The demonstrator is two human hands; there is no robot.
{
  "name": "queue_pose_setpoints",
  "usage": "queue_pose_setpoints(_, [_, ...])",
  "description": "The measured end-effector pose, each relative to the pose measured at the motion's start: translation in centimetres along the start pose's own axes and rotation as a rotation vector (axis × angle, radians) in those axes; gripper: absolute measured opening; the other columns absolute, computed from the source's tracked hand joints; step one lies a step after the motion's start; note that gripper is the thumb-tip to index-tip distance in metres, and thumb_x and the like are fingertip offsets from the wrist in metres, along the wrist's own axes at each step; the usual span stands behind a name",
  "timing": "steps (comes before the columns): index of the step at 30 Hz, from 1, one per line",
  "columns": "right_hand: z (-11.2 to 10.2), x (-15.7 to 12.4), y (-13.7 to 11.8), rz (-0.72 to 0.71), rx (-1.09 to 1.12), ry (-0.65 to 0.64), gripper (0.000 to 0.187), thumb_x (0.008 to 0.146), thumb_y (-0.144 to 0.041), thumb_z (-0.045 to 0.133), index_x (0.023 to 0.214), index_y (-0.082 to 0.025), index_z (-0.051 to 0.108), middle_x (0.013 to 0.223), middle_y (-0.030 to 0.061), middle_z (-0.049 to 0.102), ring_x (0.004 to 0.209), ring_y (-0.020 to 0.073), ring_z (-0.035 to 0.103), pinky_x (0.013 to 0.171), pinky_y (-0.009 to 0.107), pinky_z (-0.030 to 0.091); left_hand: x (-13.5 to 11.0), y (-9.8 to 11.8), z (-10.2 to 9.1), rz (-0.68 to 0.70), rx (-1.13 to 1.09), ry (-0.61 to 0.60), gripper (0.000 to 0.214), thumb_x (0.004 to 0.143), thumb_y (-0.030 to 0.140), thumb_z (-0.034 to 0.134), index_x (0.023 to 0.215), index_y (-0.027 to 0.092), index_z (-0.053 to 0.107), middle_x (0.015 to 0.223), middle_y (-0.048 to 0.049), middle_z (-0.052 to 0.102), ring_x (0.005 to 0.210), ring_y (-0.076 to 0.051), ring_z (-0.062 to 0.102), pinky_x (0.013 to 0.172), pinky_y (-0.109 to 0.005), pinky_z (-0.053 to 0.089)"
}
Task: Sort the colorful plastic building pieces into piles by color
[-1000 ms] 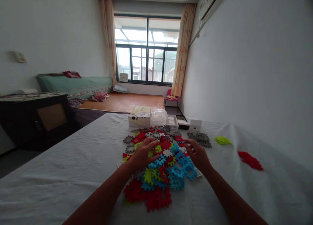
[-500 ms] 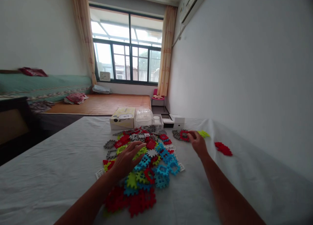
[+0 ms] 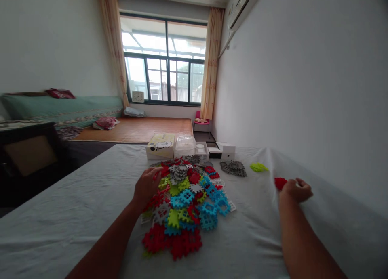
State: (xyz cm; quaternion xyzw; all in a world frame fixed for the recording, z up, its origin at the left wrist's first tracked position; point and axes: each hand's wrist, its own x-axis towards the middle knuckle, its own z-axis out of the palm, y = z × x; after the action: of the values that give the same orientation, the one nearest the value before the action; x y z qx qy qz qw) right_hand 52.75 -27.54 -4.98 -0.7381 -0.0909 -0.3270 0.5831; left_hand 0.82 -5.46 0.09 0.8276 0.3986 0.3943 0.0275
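A heap of toothed plastic building pieces (image 3: 209, 208) in red, blue, green, grey and white lies in the middle. My left hand (image 3: 147, 187) is at the heap's upper left, its fingers bent round a red toothed building piece (image 3: 157, 175). Out to the right, my right hand (image 3: 298, 191) is closed at a small red stack (image 3: 280, 183) and covers the stack's right end. The red piece in its fingers is mostly hidden. Several grey pieces (image 3: 178, 173) are bunched on top of the heap.
A grey stack (image 3: 233, 168) and a small green group (image 3: 258, 167) lie between heap and wall. Behind the heap stand a yellow box (image 3: 160, 146), a clear plastic tub (image 3: 185, 143) and white boxes (image 3: 228, 150). A pale cloth (image 3: 100, 194) covers the table.
My right hand has moved right from the grey stack to the red stack, and the red piece on the grey stack is gone. My left hand has shifted to the heap's left side.
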Motion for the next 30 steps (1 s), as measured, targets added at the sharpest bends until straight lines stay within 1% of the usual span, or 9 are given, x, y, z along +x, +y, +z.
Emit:
queue_pose_setpoints(2, [0.6,-0.3,-0.8,0.018,-0.026,0.098,0.036,0.07,-0.02,0.044,0.1,-0.016,0.063,0.096,0.0215,0.058,0.096,0.0408,0.055,0.078,0.056,0.041,0.2,-0.4,-0.6,-0.068,0.048,-0.08,0.032,0.09,0.036,0.04,0.096,0.02,0.067,0.096,-0.0075,0.068,0.093,-0.021,0.061,0.084,-0.031,0.044])
queue_pose_setpoints(3, [0.9,-0.5,-1.3,0.015,-0.034,0.102,0.034,0.07,-0.018,0.046,0.098,-0.017,0.065,0.095,0.0204,0.059,0.096,0.0405,0.055,0.079,0.054,0.041,0.2,-0.5,-0.9,-0.103,0.066,-0.151,0.033,0.09,0.038,0.04,0.09,0.019,0.068,0.089,-0.0066,0.068,0.086,-0.021,0.062,0.078,-0.029,0.045])
queue_pose_setpoints(7, [1.8,-1.9,-3.2,-0.181,0.013,-0.114,0.035,0.07,-0.019,0.047,0.098,-0.011,0.068,0.08,0.0145,0.059,0.083,0.0341,0.055,0.076,0.048,0.042,0.2,-1.2,-2.1,-0.14,0.018,-0.52,0.037,0.084,0.048,0.047,0.077,0.019,0.067,0.072,-0.0019,0.065,0.067,-0.016,0.059,0.063,-0.024,0.041])
queue_pose_setpoints(9, [2.0,-2.8,-4.1,-0.247,0.025,-0.171,0.036,0.071,-0.021,0.046,0.096,-0.01,0.069,0.077,0.0118,0.058,0.074,0.0276,0.053,0.073,0.042,0.042,0.1,-1.4,-2.7,-0.094,-0.056,-0.652,0.035,0.076,0.051,0.058,0.085,0.019,0.069,0.08,-0.0021,0.066,0.073,-0.017,0.061,0.065,-0.023,0.043])
queue_pose_setpoints(12, [2.2,-4.0,-5.1,-0.288,0.035,-0.216,0.035,0.07,-0.023,0.046,0.092,-0.013,0.07,0.075,0.0077,0.057,0.065,0.0209,0.049,0.07,0.037,0.041,-0.3,-1.6,-3.1,-0.018,-0.127,-0.729,0.05,0.063,0.046,0.072,0.105,0.021,0.066,0.104,-0.0039,0.063,0.09,-0.021,0.061,0.076,-0.024,0.046])
queue_pose_setpoints(15, [2.4,-5.0,-5.9,-0.303,0.062,-0.306,0.033,0.07,-0.025,0.045,0.089,-0.014,0.07,0.076,0.0062,0.059,0.061,0.0178,0.049,0.068,0.034,0.041,-0.7,-1.5,-2.7,0.051,-0.121,-0.712,0.05,0.063,0.034,0.072,0.111,0.022,0.063,0.114,-0.0045,0.057,0.097,-0.021,0.059,0.083,-0.026,0.046])
queue_pose_setpoints(20, [2.5,-6.5,-6.8,-0.376,0.1,-0.457,0.031,0.071,-0.026,0.045,0.086,-0.016,0.069,0.084,0.0074,0.063,0.065,0.0175,0.053,0.07,0.032,0.042,-1.1,-0.7,-1.2,0.131,-0.04,-0.579,0.045,0.067,0.015,0.061,0.111,0.022,0.06,0.114,-0.005,0.056,0.1,-0.02,0.058,0.086,-0.026,0.046])
queue_pose_setpoints(25, [2.3,-7.4,-7.9,-0.452,0.13,-0.524,0.029,0.072,-0.025,0.044,0.085,-0.017,0.068,0.085,0.007,0.064,0.067,0.0174,0.055,0.071,0.03,0.043,-1.3,0.5,-0.9,0.096,0.088,-0.494,0.032,0.073,0.02,0.059,0.105,0.024,0.06,0.112,-0.0035,0.057,0.092,-0.019,0.061,0.076,-0.025,0.046])
queue_pose_setpoints(30, [1.9,-8.1,-8.7,-0.468,0.156,-0.579,0.027,0.074,-0.025,0.043,0.085,-0.017,0.067,0.086,0.0068,0.065,0.067,0.0168,0.056,0.068,0.029,0.044,-1.1,1.2,-1.3,0.034,0.272,-0.366,0.031,0.077,0.021,0.056,0.106,0.029,0.062,0.11,-0.002,0.061,0.09,-0.021,0.063,0.067,-0.026,0.045])
